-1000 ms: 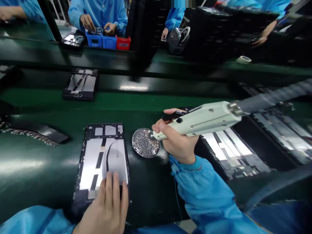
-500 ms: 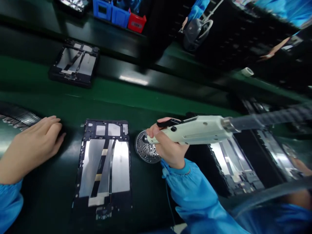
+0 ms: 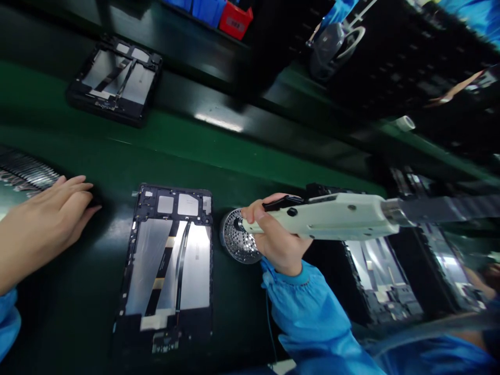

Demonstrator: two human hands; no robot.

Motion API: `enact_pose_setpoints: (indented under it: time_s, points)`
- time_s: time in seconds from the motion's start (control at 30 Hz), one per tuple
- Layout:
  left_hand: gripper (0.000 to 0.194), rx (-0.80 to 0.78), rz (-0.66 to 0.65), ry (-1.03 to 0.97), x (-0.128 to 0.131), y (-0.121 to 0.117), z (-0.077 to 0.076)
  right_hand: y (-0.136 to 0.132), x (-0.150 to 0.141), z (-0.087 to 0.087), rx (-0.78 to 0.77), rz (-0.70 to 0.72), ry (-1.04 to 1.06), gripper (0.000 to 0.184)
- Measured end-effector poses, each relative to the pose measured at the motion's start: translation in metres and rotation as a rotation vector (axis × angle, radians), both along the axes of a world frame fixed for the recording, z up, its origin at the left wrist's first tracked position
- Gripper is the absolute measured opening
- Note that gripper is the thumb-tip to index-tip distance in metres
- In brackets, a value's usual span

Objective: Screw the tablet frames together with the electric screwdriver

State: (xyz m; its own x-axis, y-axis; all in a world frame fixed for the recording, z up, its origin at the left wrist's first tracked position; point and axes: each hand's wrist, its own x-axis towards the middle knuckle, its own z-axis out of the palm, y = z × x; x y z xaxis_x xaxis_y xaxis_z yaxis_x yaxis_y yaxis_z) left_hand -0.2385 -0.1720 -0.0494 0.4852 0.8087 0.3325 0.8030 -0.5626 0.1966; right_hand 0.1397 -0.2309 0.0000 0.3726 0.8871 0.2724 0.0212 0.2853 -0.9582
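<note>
My right hand is wrapped round a pale electric screwdriver with a black lever. The tool's tip points down at a round metal dish of screws; whether it touches a screw I cannot tell. Left of the dish lies an opened tablet body, its silver plates and ribbon cables facing up. At the left edge my left hand lies low over the mat, fingers stretched out. It is close to a row of thin metal parts, with nothing visible in its grasp.
Another opened tablet lies on the far ledge. More tablet bodies stand at the right, beyond my sleeve. Blue and red bins are at the back. A white roll lies far right. A co-worker's arm shows at the upper right.
The view has shifted a little. My right hand keeps the screwdriver over the screw dish. My left hand remains by the metal parts.
</note>
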Motion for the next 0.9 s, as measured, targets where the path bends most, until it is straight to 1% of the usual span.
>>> enact_pose_setpoints:
  time_s: [0.1,0.17,0.23,0.33,0.4,0.47,0.53,0.57,0.63,0.7,0.73,0.8,0.9]
  points:
    - [0.034,0.082,-0.148,0.09,-0.004,0.002,-0.002,0.0,-0.001,-0.004,0.006,-0.001,0.013,0.016]
    - [0.032,0.109,-0.174,0.063,-0.006,0.001,0.001,-0.001,-0.001,-0.007,0.021,-0.012,0.024,0.018]
    - [0.031,0.094,-0.167,0.028,-0.007,-0.004,0.009,-0.001,-0.001,-0.007,0.027,-0.007,0.018,0.021]
    - [0.029,-0.001,-0.111,-0.061,0.001,-0.019,0.033,-0.003,-0.001,0.003,0.043,0.004,0.022,0.023]
    - [0.028,-0.089,-0.162,-0.131,0.016,-0.03,0.053,-0.005,0.0,0.015,0.086,-0.017,0.044,0.023]
    - [0.026,-0.168,-0.298,-0.202,0.041,-0.035,0.071,-0.009,0.001,0.027,0.138,-0.046,0.047,0.023]
    - [0.023,-0.262,-0.401,-0.263,0.073,-0.033,0.081,-0.013,0.002,0.036,0.175,-0.052,0.041,0.022]
    - [0.021,-0.302,-0.4,-0.307,0.091,-0.029,0.082,-0.016,0.003,0.039,0.182,-0.039,0.044,0.022]
    - [0.014,-0.356,-0.321,-0.396,0.125,-0.016,0.075,-0.019,0.004,0.042,0.179,0.006,0.062,0.022]
    - [0.012,-0.35,-0.228,-0.453,0.154,0.0,0.061,-0.022,0.005,0.043,0.18,0.048,0.071,0.023]
    - [0.013,-0.332,-0.213,-0.457,0.167,0.007,0.052,-0.023,0.006,0.043,0.182,0.056,0.072,0.023]
    - [0.01,-0.304,-0.226,-0.421,0.184,0.02,0.035,-0.025,0.008,0.044,0.195,0.061,0.071,0.022]
    - [0.007,-0.264,-0.265,-0.347,0.197,0.029,0.017,-0.028,0.011,0.047,0.203,0.062,0.068,0.022]
